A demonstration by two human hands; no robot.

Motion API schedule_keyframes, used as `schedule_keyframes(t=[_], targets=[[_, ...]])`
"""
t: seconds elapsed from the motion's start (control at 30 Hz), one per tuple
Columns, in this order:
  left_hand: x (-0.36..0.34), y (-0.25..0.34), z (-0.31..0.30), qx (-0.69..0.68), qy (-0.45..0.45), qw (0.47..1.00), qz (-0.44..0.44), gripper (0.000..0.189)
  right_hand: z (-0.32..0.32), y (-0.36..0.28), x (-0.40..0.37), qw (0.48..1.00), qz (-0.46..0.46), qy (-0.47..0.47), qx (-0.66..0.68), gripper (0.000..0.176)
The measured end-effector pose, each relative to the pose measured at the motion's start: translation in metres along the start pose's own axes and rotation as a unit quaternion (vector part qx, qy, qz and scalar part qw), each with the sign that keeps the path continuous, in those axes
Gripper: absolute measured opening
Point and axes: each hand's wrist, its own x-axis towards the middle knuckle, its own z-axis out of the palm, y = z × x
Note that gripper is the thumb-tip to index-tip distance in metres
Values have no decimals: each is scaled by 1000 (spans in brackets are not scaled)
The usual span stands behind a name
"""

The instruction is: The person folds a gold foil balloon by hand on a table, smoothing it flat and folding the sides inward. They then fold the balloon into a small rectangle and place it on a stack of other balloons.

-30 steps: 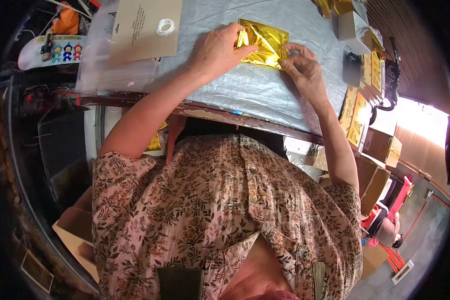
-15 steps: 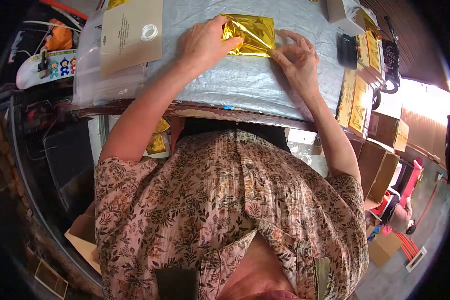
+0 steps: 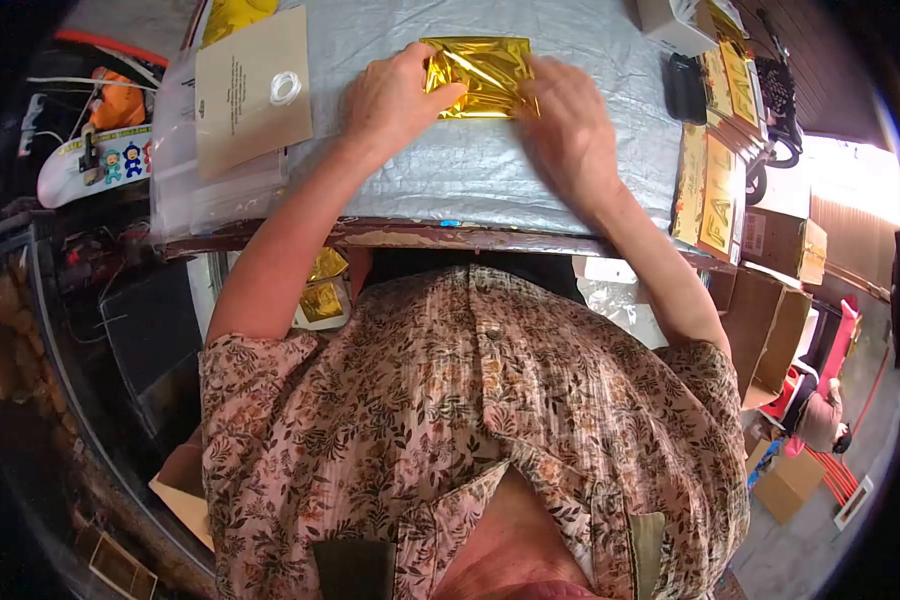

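A shiny gold foil packet (image 3: 485, 78), folded into a rectangle, lies on the silver-covered table. My left hand (image 3: 388, 105) grips its left side, with the thumb lying over the foil and the fingers at the upper left edge. At the packet's right edge is my right hand (image 3: 570, 125), knuckles up and smeared by motion. Its fingertips touch or overlap the foil, but their exact hold is blurred.
To the left, a beige printed card (image 3: 250, 95) bears a coil of white cord (image 3: 285, 89) beside clear plastic sleeves (image 3: 175, 190). Boxes marked FALL (image 3: 712, 195) and a black object (image 3: 685, 88) line the right side. Another person (image 3: 822, 420) is at the far right.
My right hand has turned over and moved left onto the packet's right edge; before, its thumb and finger pinched the lower right corner. My left hand keeps its hold. The view has shifted slightly.
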Motion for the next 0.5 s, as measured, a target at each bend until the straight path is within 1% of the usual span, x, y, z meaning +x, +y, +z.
schedule_keyframes(t=[0.03, 0.07, 0.13, 0.17, 0.27, 0.33, 0.37, 0.4, 0.43, 0.47, 0.5], targets=[[0, -1, 1, -1, -3, 1000, 0, 56, 5, -3, -6, 997, -51, -41, -27, 53], [0, -4, 3, 0, -3, 1000, 0, 56, 5, -8, -9, 998, -51, -40, -26, 53], [-1, -8, 8, -7, 52, 996, 69, 58, 3, -21, -9, 991, -62, -114, -31, 64], [-1, -10, 10, -6, 51, 996, 70, 58, 6, -17, -12, 988, -53, -142, -34, 73], [-2, -8, 2, -33, 47, 995, 76, 60, 13, -9, -15, 987, -47, -154, -20, 74], [-7, 8, -18, -32, -54, 998, -15, 56, 13, -10, -16, 987, -44, -155, -16, 74], [-8, 5, -17, -30, -55, 998, -12, 56, 12, -9, -15, 987, -42, -157, -14, 74], [-11, -1, -16, 24, 43, 992, 118, 55, 12, -8, -14, 987, -39, -155, -14, 74], [-12, -4, -14, 77, 139, 957, 244, 54, 12, -7, -14, 987, -40, -157, -7, 74], [-11, -5, -11, 77, 136, 957, 244, 54, 12, -8, -15, 986, -40, -161, 1, 74], [-11, -2, -10, 134, 96, 936, 310, 53, 12, -7, -16, 986, -40, -162, 3, 74]])
